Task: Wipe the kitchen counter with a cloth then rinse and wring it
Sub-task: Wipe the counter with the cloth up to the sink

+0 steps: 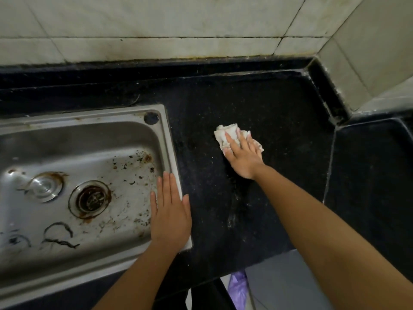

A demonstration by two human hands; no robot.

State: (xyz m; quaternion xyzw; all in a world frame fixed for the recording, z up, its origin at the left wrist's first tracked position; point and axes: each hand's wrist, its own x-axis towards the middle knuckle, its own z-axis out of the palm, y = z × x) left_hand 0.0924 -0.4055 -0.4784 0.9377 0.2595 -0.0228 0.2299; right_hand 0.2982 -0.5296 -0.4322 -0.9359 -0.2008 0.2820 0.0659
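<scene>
A crumpled white cloth (225, 133) lies on the black speckled counter (279, 121), right of the sink. My right hand (243, 156) presses flat on the cloth with straight fingers, covering its near half. My left hand (169, 211) rests flat on the right rim of the steel sink (166, 139), fingers straight and together, holding nothing. The sink basin is stained with rust and dark specks around the drain (90, 199).
A tiled wall (156, 23) runs behind the counter, and a tiled corner juts in at the right. A lower black ledge (375, 175) lies to the right. A round metal plug (44, 186) sits in the sink. Something purple (239, 287) shows below the counter's front edge.
</scene>
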